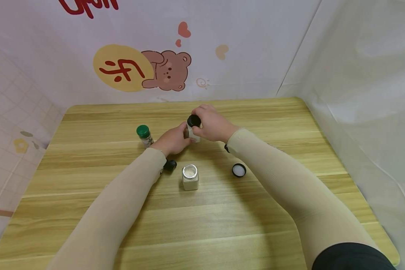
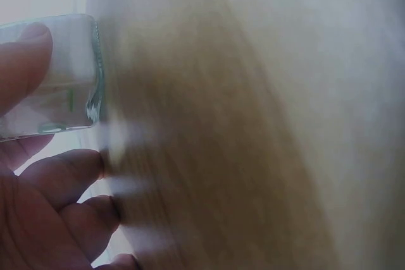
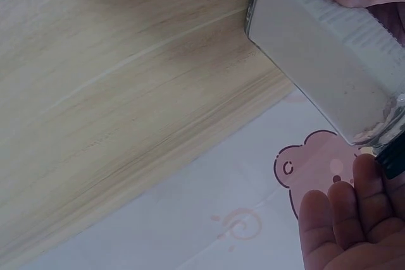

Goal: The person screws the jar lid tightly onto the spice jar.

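Observation:
Near the back of the table, both hands are at a square glass jar (image 3: 335, 55) of whitish contents with a black lid (image 1: 194, 120). My left hand (image 1: 173, 140) grips the jar low down, its thumb (image 2: 28, 61) laid along the glass. From the other side, my right hand (image 1: 213, 123) holds the black lid at the top, its fingers (image 3: 373, 203) curled at the lid's edge. Closer to me stands a second square jar (image 1: 190, 179) without a lid, pale contents inside. A loose black lid (image 1: 239, 170) lies to its right, white inner side up.
A small jar with a green cap (image 1: 143, 131) stands left of my left hand. A black object (image 1: 170, 165) shows beside the left sleeve, partly hidden. The wooden table (image 1: 202, 232) meets a white wall sheet (image 1: 249, 33) with a printed bear at the back.

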`<state>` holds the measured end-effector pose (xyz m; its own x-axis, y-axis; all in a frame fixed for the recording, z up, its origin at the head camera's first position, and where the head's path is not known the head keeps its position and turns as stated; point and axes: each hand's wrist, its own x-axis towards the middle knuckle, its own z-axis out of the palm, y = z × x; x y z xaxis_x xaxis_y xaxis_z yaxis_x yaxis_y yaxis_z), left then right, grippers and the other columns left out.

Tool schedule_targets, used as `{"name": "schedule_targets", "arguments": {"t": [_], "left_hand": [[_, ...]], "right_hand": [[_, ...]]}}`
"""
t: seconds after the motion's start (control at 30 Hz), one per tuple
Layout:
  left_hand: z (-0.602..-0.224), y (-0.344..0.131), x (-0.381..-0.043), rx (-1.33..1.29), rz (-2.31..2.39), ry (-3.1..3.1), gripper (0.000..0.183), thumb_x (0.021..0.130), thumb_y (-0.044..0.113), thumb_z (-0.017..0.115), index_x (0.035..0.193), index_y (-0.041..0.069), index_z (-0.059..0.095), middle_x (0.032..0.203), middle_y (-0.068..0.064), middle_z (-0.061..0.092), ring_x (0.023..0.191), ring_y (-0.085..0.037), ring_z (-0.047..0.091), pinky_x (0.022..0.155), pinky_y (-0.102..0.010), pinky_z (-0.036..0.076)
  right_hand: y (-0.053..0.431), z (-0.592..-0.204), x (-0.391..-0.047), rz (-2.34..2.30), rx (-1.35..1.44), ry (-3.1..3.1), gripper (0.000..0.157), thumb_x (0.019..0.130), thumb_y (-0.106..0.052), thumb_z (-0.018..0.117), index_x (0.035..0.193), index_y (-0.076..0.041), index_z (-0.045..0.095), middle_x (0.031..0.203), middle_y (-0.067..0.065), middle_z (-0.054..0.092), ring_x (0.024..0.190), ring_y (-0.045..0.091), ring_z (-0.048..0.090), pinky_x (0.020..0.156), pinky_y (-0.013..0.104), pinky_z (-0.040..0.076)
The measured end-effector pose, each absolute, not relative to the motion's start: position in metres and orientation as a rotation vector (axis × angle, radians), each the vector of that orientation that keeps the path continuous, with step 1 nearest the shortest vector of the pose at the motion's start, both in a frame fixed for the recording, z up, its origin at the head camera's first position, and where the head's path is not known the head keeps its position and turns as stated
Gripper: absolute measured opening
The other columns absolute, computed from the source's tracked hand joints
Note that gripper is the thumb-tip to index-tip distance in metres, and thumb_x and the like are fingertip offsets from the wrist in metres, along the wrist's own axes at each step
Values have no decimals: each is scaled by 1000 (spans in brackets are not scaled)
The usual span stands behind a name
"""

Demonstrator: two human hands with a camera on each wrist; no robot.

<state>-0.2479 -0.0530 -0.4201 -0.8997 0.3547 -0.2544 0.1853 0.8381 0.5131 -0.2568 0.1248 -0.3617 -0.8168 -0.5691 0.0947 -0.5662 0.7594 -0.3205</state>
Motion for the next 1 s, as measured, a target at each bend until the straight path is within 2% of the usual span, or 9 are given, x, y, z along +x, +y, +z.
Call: {"name": "schedule_targets", "arguments": {"t": [0.53, 0.73, 0.9, 1.0], "left_hand": [[-421, -53, -249, 415, 677, 2687, 54, 88, 52, 55, 131, 29, 32, 116, -3, 57, 110, -25, 56, 94, -46, 43], [-421, -53, -249, 409, 678, 2683, 52, 87, 53, 55, 128, 29, 34, 109, -2, 57, 103, -23, 57, 91, -44, 44], [-420, -53, -248, 404, 688, 2680, 62, 87, 53, 55, 138, 29, 29, 118, -3, 56, 111, -24, 55, 96, -45, 42], [-420, -53, -248, 404, 692, 2678, 62, 87, 53, 55, 138, 29, 29, 122, -3, 55, 115, -25, 53, 98, -46, 41]], "right_hand": [[123, -359, -259, -493, -955, 2911, 44, 83, -28, 59, 121, -6, 52, 118, 6, 54, 108, 24, 43, 94, 32, 39], [122, -358, -260, -488, -973, 2902, 43, 82, -27, 58, 120, -6, 53, 117, 6, 54, 107, 23, 44, 94, 32, 38], [122, -358, -261, -490, -982, 2886, 43, 83, -27, 58, 120, -7, 53, 118, 6, 55, 109, 23, 44, 94, 33, 39], [123, -358, -261, -506, -964, 2876, 44, 83, -28, 58, 121, -6, 52, 118, 6, 55, 108, 22, 44, 94, 32, 40]]}}
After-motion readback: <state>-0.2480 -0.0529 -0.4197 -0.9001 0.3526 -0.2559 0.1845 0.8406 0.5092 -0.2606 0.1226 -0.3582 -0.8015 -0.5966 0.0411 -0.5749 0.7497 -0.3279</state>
